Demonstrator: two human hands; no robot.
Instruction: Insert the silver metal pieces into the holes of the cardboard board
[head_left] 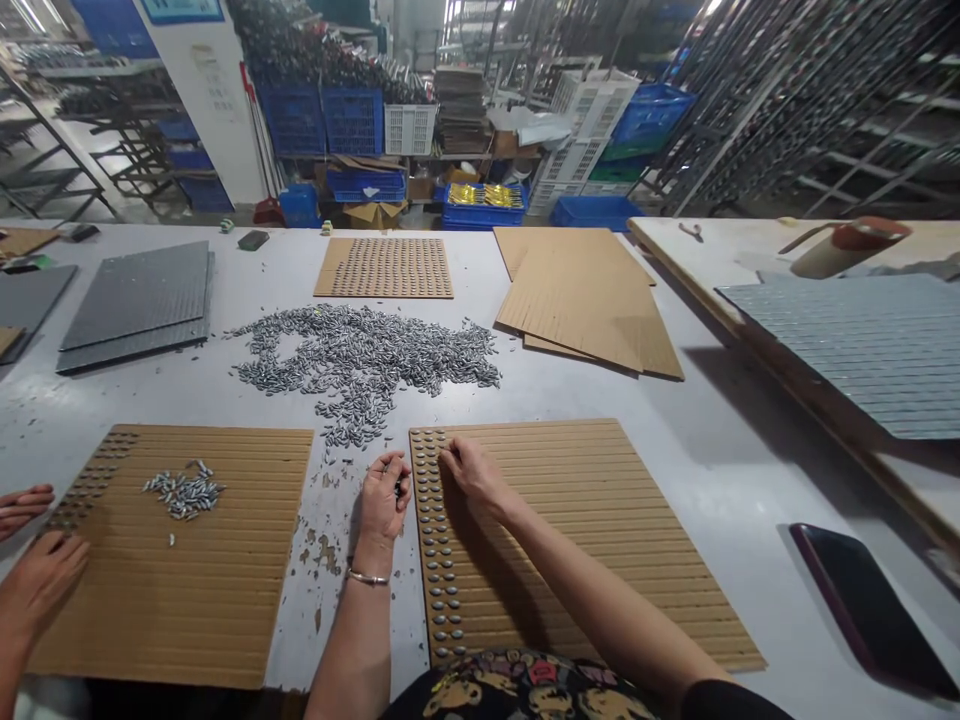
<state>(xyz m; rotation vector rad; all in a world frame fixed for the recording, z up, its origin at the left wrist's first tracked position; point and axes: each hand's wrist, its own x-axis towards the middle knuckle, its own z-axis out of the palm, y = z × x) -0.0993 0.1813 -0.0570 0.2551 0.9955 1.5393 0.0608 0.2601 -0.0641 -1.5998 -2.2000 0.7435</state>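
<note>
A grooved brown board point(585, 520) lies in front of me, its left edge lined with two columns of small silver metal pieces point(433, 560). My left hand point(382, 497) rests on the table just left of the board, fingers curled into a loose fist around several small pieces. My right hand point(469, 470) sits on the board's top left corner, fingertips pinched at the top of the filled columns. A large heap of the same silver pieces point(360, 355) is spread on the table beyond my hands.
Another person's hands point(34, 560) work at a second grooved board point(187, 560) on the left, with a small pile of pieces point(184, 492). Plain cardboard sheets point(585, 295), a filled board point(385, 267), grey trays point(139, 300) and a dark phone point(862, 605) lie around.
</note>
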